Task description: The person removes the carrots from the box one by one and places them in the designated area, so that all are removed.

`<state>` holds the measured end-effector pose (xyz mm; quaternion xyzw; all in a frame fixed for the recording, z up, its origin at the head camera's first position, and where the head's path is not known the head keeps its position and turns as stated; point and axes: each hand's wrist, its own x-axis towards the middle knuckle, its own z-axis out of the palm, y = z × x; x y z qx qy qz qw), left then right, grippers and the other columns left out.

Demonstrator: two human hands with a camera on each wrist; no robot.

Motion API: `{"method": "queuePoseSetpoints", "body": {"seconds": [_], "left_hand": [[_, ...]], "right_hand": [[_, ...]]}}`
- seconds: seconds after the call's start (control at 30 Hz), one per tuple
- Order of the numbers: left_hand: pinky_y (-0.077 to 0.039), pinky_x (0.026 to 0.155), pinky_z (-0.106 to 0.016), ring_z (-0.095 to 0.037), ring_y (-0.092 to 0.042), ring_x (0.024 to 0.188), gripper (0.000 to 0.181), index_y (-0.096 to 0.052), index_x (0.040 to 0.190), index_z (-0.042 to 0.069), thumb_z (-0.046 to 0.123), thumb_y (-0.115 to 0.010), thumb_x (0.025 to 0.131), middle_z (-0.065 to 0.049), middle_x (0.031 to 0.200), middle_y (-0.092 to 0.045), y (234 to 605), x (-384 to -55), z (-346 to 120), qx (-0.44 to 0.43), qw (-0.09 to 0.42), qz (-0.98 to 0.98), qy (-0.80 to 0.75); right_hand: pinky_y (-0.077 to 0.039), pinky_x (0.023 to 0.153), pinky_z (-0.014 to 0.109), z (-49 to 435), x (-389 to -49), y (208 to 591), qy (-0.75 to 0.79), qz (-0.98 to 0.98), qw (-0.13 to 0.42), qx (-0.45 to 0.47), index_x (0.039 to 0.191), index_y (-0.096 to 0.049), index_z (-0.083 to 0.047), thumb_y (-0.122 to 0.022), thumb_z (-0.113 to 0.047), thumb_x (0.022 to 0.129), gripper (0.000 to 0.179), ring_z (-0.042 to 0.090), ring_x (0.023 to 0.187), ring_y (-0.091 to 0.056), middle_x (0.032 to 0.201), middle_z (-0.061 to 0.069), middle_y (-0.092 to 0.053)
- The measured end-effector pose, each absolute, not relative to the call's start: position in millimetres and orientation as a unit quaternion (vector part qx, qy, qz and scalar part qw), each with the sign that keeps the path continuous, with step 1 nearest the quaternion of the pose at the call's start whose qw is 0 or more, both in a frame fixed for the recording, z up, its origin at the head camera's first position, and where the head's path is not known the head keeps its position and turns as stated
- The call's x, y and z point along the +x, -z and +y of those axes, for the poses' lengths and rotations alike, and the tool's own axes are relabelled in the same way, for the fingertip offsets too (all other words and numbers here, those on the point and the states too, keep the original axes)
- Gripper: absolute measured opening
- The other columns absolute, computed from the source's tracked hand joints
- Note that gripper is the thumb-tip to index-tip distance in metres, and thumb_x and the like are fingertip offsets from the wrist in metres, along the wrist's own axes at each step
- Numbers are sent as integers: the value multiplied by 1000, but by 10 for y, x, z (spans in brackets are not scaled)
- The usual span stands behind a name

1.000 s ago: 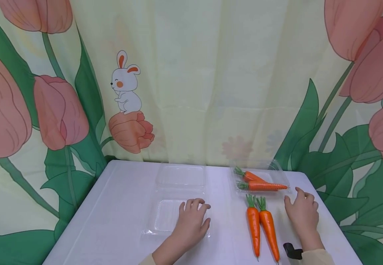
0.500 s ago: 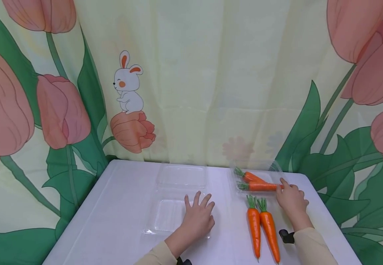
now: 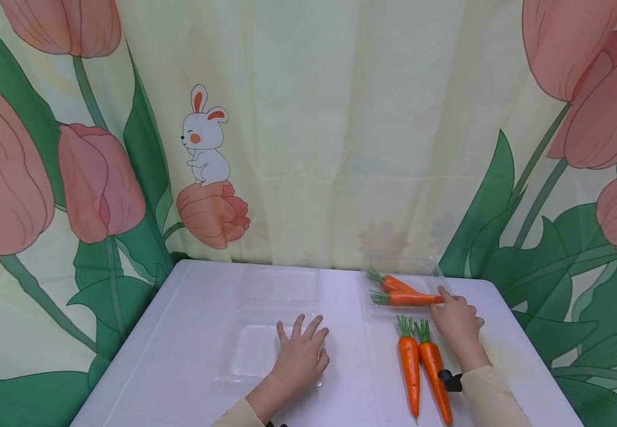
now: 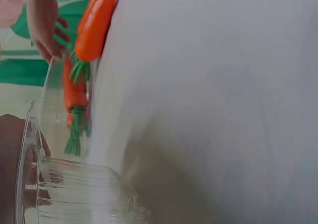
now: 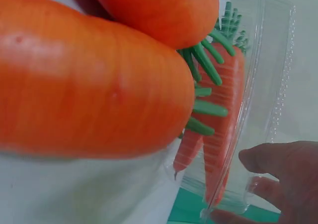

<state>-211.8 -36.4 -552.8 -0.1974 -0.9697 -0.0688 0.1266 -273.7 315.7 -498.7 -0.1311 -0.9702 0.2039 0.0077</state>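
Note:
In the head view my left hand (image 3: 302, 354) reaches over the right side of a clear plastic clamshell container (image 3: 236, 356), its lid folded back. The fingers are spread and mostly straight; in the left wrist view they show partly behind the transparent rim. My right hand (image 3: 457, 323) pinches the right end of a second clear container (image 3: 367, 305) with thumb and index finger. Inside it lie two orange carrots, the front carrot (image 3: 407, 298) and the rear carrot (image 3: 396, 283). Two loose carrots lie nearer me, a left carrot (image 3: 409, 373) and a right carrot (image 3: 434, 373).
Both containers stand on a white table (image 3: 148, 356). A curtain (image 3: 308, 148) printed with tulips and a rabbit hangs close behind its back edge. A black strap piece (image 3: 449, 381) sits at my right wrist, overlapping the right loose carrot in this view.
My right hand has moved left onto the end of the carrot container, which has slid slightly left with its carrots. The other container has shifted left along with my left hand. The loose carrots stay put.

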Motion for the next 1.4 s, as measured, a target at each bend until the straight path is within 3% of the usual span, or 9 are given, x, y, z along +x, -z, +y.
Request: {"method": "queuePoseSetpoints", "body": {"seconds": [0.17, 0.67, 1.4], "left_hand": [[-32, 100, -85, -41, -44, 141, 38, -66, 132, 23, 32, -57, 96, -2, 154, -53, 5536, -2088, -518, -192, 117, -970, 89], [-34, 104, -81, -43, -42, 144, 39, -66, 134, 21, 28, -58, 96, -2, 157, -50, 5445, -2122, -974, -190, 96, -972, 100], [-42, 101, -75, -42, -41, 145, 39, -66, 135, 21, 26, -60, 96, -1, 157, -50, 5454, -2178, -1526, -167, 84, -979, 87]], "right_hand": [[-39, 92, 68, 3074, -2723, 5052, -195, -972, 25, -126, 155, -41, -2, -57, -23, 102, 59, 57, 109, -48, 134, 40, -48], [-37, 96, 66, 2764, -2801, 4995, -167, -978, 28, -122, 152, -46, -5, -59, -25, 101, 56, 51, 108, -51, 131, 35, -54], [-39, 90, 56, 2236, -2776, 5038, -213, -970, 41, -112, 150, -53, -8, -64, -26, 98, 56, 47, 107, -51, 130, 32, -55]]}}
